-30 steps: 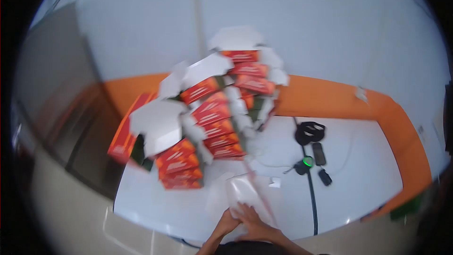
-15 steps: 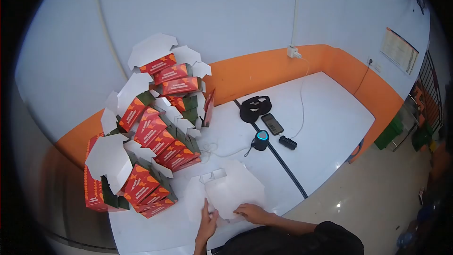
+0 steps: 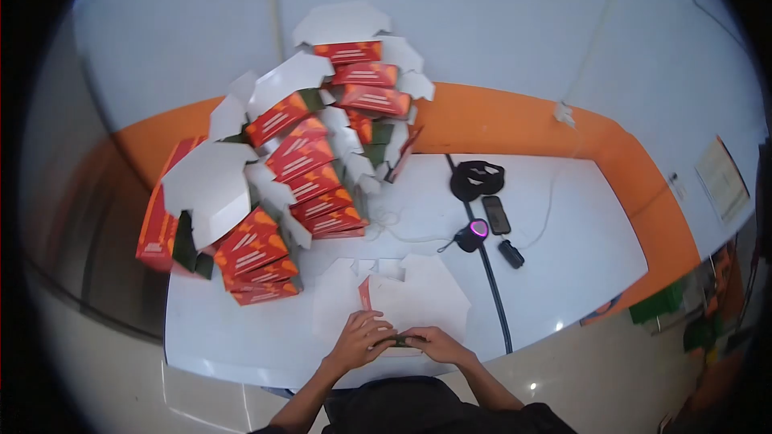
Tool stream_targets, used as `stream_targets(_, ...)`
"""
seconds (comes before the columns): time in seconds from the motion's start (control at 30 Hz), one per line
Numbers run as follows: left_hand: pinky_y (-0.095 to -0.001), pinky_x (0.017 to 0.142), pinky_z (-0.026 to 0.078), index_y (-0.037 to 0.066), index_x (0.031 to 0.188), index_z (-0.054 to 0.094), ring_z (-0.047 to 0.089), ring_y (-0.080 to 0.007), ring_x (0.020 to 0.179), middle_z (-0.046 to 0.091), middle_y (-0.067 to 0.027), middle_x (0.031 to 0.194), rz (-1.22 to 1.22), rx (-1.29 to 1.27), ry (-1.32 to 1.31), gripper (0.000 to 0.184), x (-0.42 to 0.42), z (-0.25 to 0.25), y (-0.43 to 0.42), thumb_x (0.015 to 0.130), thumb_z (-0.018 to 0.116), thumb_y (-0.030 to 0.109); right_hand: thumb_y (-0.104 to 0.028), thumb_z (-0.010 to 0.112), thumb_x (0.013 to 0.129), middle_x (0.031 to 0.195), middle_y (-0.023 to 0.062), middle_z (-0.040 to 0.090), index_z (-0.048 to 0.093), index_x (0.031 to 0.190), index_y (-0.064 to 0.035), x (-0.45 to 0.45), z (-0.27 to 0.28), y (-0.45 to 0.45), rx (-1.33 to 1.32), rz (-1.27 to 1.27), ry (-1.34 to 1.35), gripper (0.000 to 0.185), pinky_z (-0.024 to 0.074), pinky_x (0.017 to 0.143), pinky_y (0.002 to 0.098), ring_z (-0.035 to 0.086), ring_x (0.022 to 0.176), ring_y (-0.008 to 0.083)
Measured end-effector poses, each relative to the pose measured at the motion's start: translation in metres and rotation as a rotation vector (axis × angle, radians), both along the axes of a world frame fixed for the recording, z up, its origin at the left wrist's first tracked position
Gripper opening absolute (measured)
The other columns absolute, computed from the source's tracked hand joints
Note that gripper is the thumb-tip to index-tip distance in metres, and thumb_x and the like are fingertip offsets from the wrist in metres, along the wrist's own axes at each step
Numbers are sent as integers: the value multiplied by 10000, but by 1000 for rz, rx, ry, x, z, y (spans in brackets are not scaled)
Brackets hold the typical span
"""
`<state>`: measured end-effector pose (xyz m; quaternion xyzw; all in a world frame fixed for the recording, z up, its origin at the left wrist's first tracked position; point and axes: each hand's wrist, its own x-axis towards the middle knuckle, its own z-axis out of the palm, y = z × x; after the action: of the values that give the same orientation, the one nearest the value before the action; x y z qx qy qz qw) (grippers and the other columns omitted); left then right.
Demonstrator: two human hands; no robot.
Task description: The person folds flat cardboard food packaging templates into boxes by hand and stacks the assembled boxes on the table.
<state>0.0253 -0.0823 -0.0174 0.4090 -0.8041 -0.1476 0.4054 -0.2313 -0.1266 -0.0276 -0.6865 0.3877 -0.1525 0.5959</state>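
Note:
A white, partly unfolded carton (image 3: 430, 289) lies on the table near its front edge, with a narrow red flap standing up at its left part. My left hand (image 3: 362, 340) is on the near edge of this carton, its fingers bent over a dark green folded part. On the right side of the same edge, my right hand (image 3: 434, 344) pinches the green part between thumb and fingers. The two hands are close together, and the fingertips partly hide the fold.
Stacked red-and-orange boxes (image 3: 310, 181) with white flaps fill the table's left side. At the right lie a black strap (image 3: 478, 180), a phone (image 3: 496, 214), a round device with a purple light (image 3: 472, 235), a small black object (image 3: 511, 253) and a white cable.
The view has swung left since the last frame. The carton's near edge is now folded up, showing green and a red flap, and my hands are closer together. The device's light turned from blue to purple.

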Motion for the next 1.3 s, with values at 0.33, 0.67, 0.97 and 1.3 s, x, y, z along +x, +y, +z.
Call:
stream_targets(0.33,-605,1156,299,152,1017,744,508,-313,1332,684,0,1175,218,-31,104,131,-26,-13,-11,904,771,212,-160,644,1024,1047,208,734,689,1250,-13,23,31,-12,-142,2,111,273,530,868,358,694,920,275)
stream_targets(0.67,-541,1057,436,67,936,784,613,-312,1229,739,-90,983,338,338,186,140,11,-2,-6,914,784,205,7,709,930,1071,166,756,697,1224,-1,48,117,4,-746,-197,-137,295,573,858,370,734,947,304)
stream_targets(0.97,-367,815,555,19,935,779,695,-286,967,747,-119,949,289,415,511,118,6,9,10,902,795,130,-148,740,953,1570,239,321,673,1307,-99,5,83,-1,-472,-211,-86,364,385,1161,500,407,1430,387)
stream_targets(1.3,-376,759,554,34,992,789,692,-262,917,747,-106,922,295,500,433,126,-5,19,23,929,771,141,-156,806,903,1605,250,281,760,1145,-135,36,41,-22,-645,-422,-88,247,382,1169,521,307,1513,436)
